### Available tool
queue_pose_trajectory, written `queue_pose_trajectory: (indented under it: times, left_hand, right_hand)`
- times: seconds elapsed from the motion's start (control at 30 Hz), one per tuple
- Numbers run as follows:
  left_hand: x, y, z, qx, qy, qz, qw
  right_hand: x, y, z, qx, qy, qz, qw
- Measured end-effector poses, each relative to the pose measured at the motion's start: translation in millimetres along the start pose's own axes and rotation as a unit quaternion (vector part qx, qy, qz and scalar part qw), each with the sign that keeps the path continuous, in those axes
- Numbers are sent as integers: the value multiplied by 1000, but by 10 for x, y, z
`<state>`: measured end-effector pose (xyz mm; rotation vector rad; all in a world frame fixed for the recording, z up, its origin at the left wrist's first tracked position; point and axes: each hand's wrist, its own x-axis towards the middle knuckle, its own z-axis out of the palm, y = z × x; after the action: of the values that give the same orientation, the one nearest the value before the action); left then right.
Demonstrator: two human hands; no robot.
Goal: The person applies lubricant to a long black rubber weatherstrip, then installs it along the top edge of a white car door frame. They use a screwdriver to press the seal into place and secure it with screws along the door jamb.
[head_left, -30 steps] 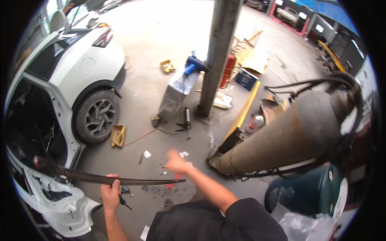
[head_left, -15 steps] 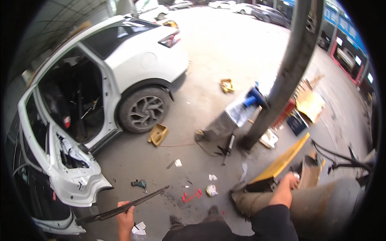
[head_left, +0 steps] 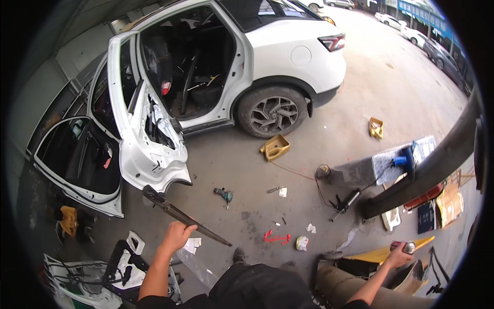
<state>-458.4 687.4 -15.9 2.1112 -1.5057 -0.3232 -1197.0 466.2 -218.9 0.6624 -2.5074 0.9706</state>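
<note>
So, clock positions from the middle of my view: the biggest lump is the white car [head_left: 280,45] up at 12, and its open door [head_left: 135,164] hangs at 9, bare metal with holes showing and no trim over them, so I'd count that bit as stripped. The old gas cylinder [head_left: 337,284] lies at 5, partly cut off by my right arm. Next down is the long dark strip [head_left: 180,211] at about half past 7; my left hand [head_left: 179,236] is wrapped round it. Its upper end overlaps the door's bottom edge from up here, can't tell if they touch. Near centre, toward 3, there's a cut-open yellow jug [head_left: 280,149] on the floor, then a green drill [head_left: 223,195] at 7 that neither hand is on. My right hand [head_left: 396,257], out at 4, has its fingers curled round what looks like a red-and-silver can [head_left: 409,247]. Progress-wise I'd say partway: strip and can are both picked up but well apart, strip not fitted to anything that I can see. Smallest bit: some red plastic [head_left: 278,238] around half past 5.
</note>
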Motion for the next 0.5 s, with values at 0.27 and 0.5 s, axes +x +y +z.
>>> queue_pose_trajectory:
  times: [0.27, 0.5]
  left_hand:
    - [-188, -467, -50, 23, -57, -31, 998]
    - [-182, -578, -181, -51, 59, 52, 996]
  right_hand:
    - [-1577, -2371, -1490, 510, -302, -267, 760]
    - [-2575, -3293, -2635, 496, -578, -450, 466]
